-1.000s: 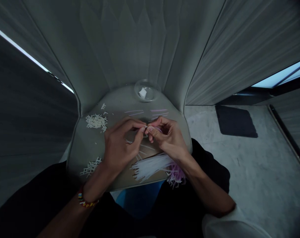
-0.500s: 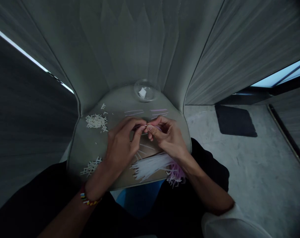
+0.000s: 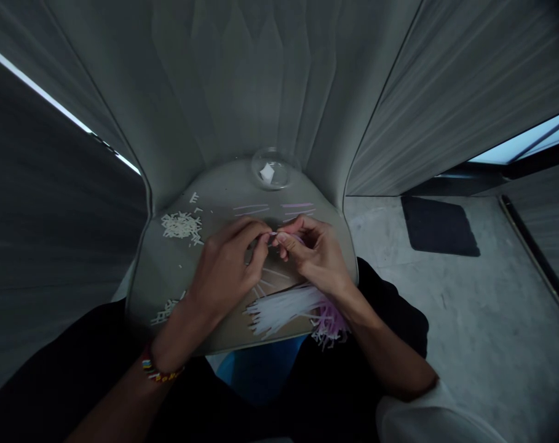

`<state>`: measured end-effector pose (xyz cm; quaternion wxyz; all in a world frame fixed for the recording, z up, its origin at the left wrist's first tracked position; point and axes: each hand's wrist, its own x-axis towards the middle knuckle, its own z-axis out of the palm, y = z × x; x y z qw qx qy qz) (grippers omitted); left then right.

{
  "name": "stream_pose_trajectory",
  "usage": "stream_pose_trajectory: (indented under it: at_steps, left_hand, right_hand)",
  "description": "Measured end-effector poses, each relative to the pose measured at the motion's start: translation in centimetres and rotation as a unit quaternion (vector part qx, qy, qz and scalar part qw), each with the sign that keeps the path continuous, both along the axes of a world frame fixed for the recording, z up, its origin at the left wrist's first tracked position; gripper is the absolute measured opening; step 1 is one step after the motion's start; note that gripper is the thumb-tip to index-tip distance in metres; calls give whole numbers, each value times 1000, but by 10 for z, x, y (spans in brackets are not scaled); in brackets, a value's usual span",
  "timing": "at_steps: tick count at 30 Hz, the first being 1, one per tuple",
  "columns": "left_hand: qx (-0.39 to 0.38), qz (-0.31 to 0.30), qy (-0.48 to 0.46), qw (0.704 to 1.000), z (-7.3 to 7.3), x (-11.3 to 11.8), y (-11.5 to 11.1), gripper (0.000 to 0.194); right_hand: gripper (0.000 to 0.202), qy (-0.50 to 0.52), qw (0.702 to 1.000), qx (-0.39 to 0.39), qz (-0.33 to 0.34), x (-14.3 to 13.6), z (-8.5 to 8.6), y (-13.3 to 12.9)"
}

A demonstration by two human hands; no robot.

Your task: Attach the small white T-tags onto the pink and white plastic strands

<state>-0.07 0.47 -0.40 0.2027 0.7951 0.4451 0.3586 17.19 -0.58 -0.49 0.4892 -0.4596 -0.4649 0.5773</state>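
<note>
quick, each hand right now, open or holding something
Left hand: closed, pinching a thin pale strip.
Right hand: closed, pinching the thin pale strip too.

A beaded bracelet [image 3: 154, 371] in red, yellow, white and blue rings the left wrist [image 3: 171, 349] at lower left; pale sleeve [image 3: 429, 418] at lower right; black trousers [image 3: 396, 307] across the bottom

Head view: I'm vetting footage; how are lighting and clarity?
Head view: dim overall; bright line at left and bright panel at right stand out; black trousers lose detail; thin piece between left hand and right hand hard to make out.
</note>
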Motion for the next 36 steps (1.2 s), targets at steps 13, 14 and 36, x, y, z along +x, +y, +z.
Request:
stream_pose_trajectory:
  at_steps: [13, 14, 36]
  left_hand:
    - [42, -12, 28, 999, -3, -4, -1, 12]
    - [48, -11, 31, 998, -3, -4, -1, 11]
    - [20, 20, 76, 997, -3, 0, -5, 13]
  right_hand:
    - [32, -18, 1000, 5, 12, 1, -2, 0]
    - [32, -22, 1000, 3, 14, 1, -2, 0]
    - [23, -4, 999, -16, 51, 8, -4, 7]
